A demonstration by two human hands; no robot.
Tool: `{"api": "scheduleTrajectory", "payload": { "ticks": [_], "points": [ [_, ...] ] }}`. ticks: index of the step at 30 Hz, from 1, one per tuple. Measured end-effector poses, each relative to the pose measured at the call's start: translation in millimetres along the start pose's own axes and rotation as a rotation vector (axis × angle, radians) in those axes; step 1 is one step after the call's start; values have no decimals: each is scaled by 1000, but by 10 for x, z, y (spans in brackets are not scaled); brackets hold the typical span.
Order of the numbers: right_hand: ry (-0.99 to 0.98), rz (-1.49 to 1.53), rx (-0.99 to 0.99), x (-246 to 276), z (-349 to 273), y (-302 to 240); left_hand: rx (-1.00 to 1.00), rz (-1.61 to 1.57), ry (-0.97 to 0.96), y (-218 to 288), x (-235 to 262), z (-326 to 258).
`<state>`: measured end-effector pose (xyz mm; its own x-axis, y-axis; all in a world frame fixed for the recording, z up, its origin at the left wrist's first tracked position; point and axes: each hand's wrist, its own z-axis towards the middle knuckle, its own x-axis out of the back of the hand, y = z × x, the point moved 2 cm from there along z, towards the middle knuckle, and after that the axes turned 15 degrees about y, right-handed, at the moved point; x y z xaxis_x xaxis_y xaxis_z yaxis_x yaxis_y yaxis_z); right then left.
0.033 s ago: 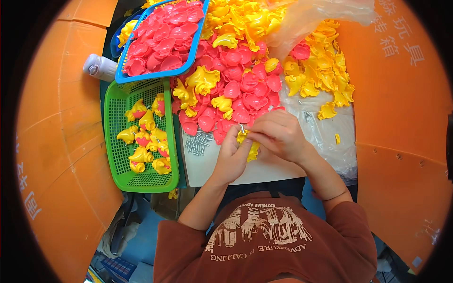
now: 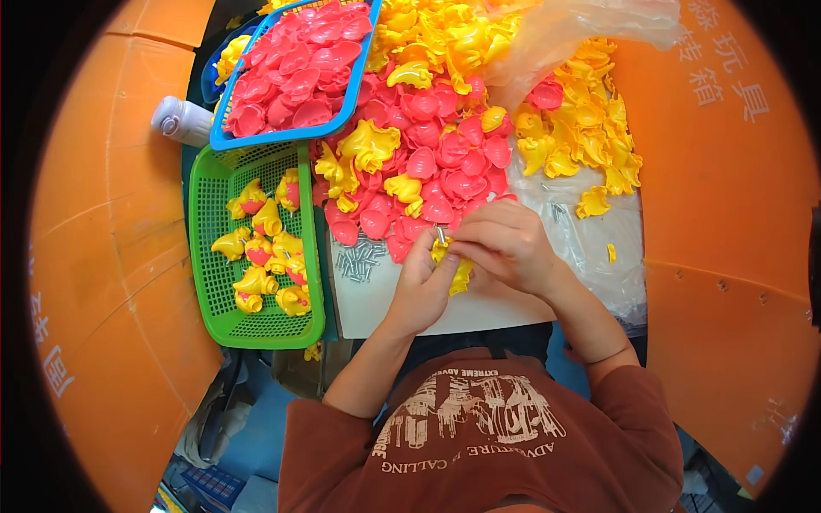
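My left hand (image 2: 421, 286) is closed round a yellow moulded plastic part (image 2: 460, 278), held low over the white work surface. A short metal pin (image 2: 440, 232) sticks up by the left fingertips at the part's upper end. My right hand (image 2: 510, 245) is closed in a pinch against the same part; its fingers hide much of it. Just left of my hands lies a heap of metal pins (image 2: 361, 259). Beyond them spreads a pile of pink plastic shells (image 2: 453, 184), with a few yellow parts on top.
A green basket (image 2: 198, 248) at the left holds several yellow-and-pink assembled pieces. Behind it stands a blue basket (image 2: 346, 115) of pink shells, beside a pale bottle (image 2: 181, 121). Yellow parts (image 2: 590, 120) and clear plastic sheeting (image 2: 607, 265) lie at right. Orange panels (image 2: 727, 197) flank both sides.
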<state>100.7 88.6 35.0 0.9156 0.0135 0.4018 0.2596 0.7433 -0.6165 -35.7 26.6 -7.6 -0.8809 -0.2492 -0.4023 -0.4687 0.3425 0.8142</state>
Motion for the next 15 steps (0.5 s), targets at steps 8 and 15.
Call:
{"api": "scheduleTrajectory", "payload": {
  "ticks": [8, 15],
  "points": [
    [29, -1, -45, 9, 21, -129, 2, -97, 0, 33, -40, -26],
    [20, -80, 53, -2, 2, -136, -60, -113, -10, 14, -67, -31]
  ]
}}
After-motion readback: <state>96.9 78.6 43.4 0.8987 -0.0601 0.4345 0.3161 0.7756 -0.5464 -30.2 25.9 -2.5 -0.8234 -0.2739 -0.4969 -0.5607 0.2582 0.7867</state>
